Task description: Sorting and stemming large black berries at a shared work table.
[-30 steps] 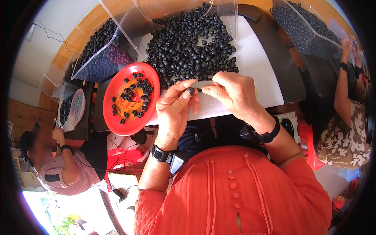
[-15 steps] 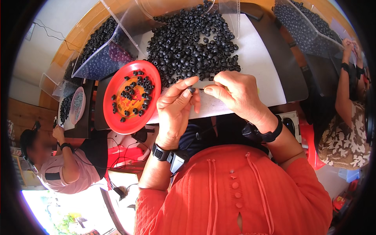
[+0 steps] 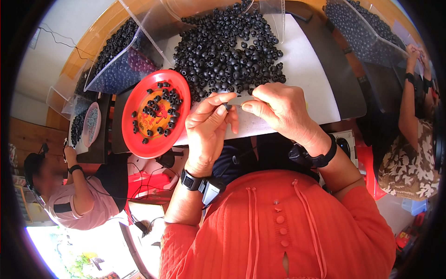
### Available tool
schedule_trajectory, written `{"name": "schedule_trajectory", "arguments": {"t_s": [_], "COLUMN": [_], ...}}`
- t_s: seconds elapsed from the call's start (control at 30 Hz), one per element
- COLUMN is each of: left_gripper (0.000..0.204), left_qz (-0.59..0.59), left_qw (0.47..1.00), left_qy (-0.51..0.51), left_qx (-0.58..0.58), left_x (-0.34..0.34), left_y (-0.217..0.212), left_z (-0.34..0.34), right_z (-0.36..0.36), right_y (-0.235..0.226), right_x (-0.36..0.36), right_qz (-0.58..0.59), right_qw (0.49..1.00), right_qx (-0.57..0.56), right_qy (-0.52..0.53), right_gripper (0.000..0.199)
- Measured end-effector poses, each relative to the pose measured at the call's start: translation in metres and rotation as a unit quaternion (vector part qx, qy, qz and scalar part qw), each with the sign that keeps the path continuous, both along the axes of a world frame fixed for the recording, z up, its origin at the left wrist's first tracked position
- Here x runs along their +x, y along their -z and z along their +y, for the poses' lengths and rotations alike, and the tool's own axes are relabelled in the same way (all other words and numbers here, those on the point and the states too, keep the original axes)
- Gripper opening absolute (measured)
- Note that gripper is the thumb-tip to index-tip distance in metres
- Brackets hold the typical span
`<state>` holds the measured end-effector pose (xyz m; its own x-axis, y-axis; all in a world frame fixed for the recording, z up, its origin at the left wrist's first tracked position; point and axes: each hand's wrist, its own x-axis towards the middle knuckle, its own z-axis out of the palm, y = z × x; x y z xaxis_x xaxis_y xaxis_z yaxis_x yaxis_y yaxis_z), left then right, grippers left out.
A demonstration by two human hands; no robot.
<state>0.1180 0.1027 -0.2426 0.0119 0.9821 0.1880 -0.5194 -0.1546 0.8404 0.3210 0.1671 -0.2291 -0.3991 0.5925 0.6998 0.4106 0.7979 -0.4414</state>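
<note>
Between the thumb and fingers of my left hand is a small round black bead-like piece. My right hand is closed in a pinch just to the right of it, fingertips a short gap away. Something thin seems to be in that pinch, too small to make out. Beyond my hands, a big heap of similar black pieces, many with a visible hole, covers the white board. Left of my hands a red plate carries several more of these pieces.
A clear bin of black pieces stands behind the plate, and another clear bin is at the far right. One person works at the left, another at the right. Cables hang near a red stool.
Both hands stay in nearly the same place with the piece in the left one. My right fingertips have shifted very slightly. The heap and plate look the same.
</note>
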Motion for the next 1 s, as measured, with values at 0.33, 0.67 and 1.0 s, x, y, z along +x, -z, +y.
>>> {"name": "schedule_trajectory", "arguments": {"t_s": [0.33, 0.67, 1.0], "left_gripper": [0.026, 0.025, 0.027], "left_qz": [-0.009, 0.375, 0.636], "left_qw": [0.999, 0.883, 0.697], "left_qy": [-0.025, -0.273, -0.169], "left_qx": [-0.026, 0.071, 0.285], "left_x": [0.002, -0.044, -0.016], "left_y": [-0.002, -0.069, -0.045], "left_z": [0.0, -0.023, 0.01], "right_z": [-0.002, -0.004, -0.007], "right_y": [0.006, 0.004, 0.002], "right_x": [0.001, 0.009, 0.009], "right_qz": [0.105, 0.252, 0.258], "right_qw": [0.993, 0.964, 0.96], "right_qx": [-0.05, -0.076, -0.095], "right_qy": [-0.025, -0.03, -0.049], "right_gripper": [0.03, 0.024, 0.02]}}
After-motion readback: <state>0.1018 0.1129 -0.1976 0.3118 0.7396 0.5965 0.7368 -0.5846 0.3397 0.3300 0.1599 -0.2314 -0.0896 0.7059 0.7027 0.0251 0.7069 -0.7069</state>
